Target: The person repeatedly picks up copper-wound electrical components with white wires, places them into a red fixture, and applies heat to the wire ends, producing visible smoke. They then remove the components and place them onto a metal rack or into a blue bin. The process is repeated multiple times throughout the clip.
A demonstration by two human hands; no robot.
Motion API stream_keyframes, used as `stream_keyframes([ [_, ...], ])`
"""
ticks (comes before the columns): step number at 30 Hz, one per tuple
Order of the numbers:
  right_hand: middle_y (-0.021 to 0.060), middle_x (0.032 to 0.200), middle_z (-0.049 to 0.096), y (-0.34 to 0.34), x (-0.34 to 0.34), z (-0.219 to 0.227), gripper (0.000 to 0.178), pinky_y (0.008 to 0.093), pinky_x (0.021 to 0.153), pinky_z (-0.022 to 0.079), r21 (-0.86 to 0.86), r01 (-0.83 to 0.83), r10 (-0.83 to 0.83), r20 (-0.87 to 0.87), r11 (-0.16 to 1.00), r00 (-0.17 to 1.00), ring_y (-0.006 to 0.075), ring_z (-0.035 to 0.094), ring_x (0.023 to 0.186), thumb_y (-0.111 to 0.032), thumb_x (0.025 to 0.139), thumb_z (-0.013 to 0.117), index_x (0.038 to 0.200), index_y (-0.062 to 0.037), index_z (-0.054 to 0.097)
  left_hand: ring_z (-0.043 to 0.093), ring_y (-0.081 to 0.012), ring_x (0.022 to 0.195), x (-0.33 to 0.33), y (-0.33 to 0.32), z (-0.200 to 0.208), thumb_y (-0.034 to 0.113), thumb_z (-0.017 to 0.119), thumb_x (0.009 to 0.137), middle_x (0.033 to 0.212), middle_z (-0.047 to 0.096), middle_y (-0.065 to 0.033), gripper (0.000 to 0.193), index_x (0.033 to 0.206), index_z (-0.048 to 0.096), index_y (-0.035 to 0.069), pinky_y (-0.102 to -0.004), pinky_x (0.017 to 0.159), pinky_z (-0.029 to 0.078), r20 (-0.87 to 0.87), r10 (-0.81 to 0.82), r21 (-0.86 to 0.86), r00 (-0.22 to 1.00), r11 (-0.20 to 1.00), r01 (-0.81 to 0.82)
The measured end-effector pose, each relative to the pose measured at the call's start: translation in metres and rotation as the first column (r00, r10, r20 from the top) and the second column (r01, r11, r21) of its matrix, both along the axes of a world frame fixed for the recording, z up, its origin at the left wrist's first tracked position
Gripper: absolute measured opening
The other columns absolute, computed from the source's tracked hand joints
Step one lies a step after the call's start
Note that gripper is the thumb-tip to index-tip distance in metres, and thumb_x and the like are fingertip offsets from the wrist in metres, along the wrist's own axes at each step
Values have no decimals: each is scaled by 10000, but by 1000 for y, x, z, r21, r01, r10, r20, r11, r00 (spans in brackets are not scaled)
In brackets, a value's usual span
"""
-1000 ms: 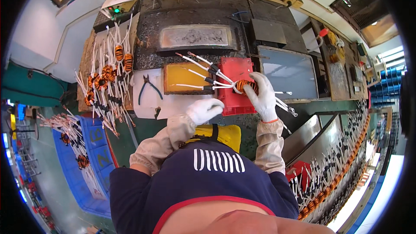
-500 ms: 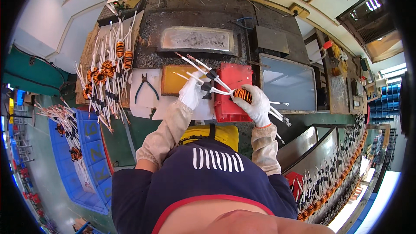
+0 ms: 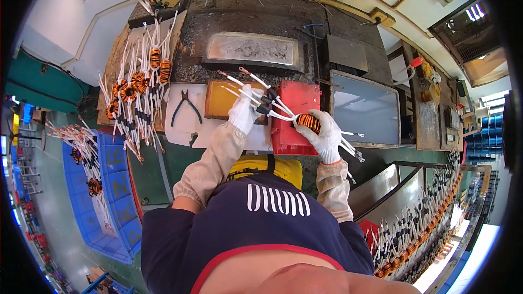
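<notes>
One orange-and-black, wire-wound ring coil [image 3: 308,123] was over the red plastic box [image 3: 300,95], the fingers of your white-gloved right hand [image 3: 328,135] clamped around it. Your white-gloved left hand [image 3: 244,110] met its white, black-sleeved leads [image 3: 281,116]; whether those fingers gripped them, I couldn't tell.

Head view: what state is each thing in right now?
Orange-black coil, held over the red box; contact unclear
Right hand, closed on the coil
White leads, spread apart at their far ends
Left hand, at the leads; grip partly hidden
Pliers, lying flat, handles spread
Blue crate, open-topped, holding wired coils
</notes>
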State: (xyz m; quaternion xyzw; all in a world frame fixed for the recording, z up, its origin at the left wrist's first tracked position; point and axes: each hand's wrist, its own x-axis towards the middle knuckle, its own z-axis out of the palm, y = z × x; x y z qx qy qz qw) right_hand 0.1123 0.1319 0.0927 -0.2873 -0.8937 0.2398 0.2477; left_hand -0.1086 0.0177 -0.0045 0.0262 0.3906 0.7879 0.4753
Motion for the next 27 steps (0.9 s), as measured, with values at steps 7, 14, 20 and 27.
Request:
stream_keyframes([
  [7, 143, 909, 645, -8, -13, -4, 512, 405, 710, 513, 21, 135, -134, -9, 991, 991, 329, 642, 825, -410, 719, 792, 1071, -76, 632, 650, -218, 733, 19, -11, 15, 371, 429, 1027, 806, 635, -108, 403, 943, 600, 15, -375, 688, 547, 189, 117, 65, 975, 989, -131],
  [14, 151, 928, 639, -8, -16, 5, 499, 420, 711, 511, 26, 113, -115, 105, 993, 988, 343, 637, 831, -428, 745, 767, 1085, -89, 632, 625, -178, 747, 44, -38, 61, 340, 426, 1034, 816, 635, -68, 387, 922, 628, 30, -330, 721, 512, -205, 40, -47, 978, 998, -51],
  [20, 142, 1067, 614, -1, -8, 13, 559, 424, 817, 508, 22, -46, 42, 149, 999, 988, 344, 628, 932, -316, 738, 778, 1217, -125, 562, 627, -164, 785, 26, -44, 31, 315, 477, 1019, 871, 643, -58, 311, 1006, 627, 43, -317, 712, 504, -15, 17, 25, 1000, 1000, -17],
  [27, 126, 1110, 596, 8, 2, 13, 575, 421, 795, 530, -25, -153, 154, 231, 988, 961, 351, 631, 938, -150, 760, 720, 1297, -199, 519, 641, -152, 899, 29, -50, 35, 221, 519, 997, 1057, 655, -55, 267, 1199, 577, 56, -311, 806, 520, 59, -114, 56, 992, 992, 111],
])
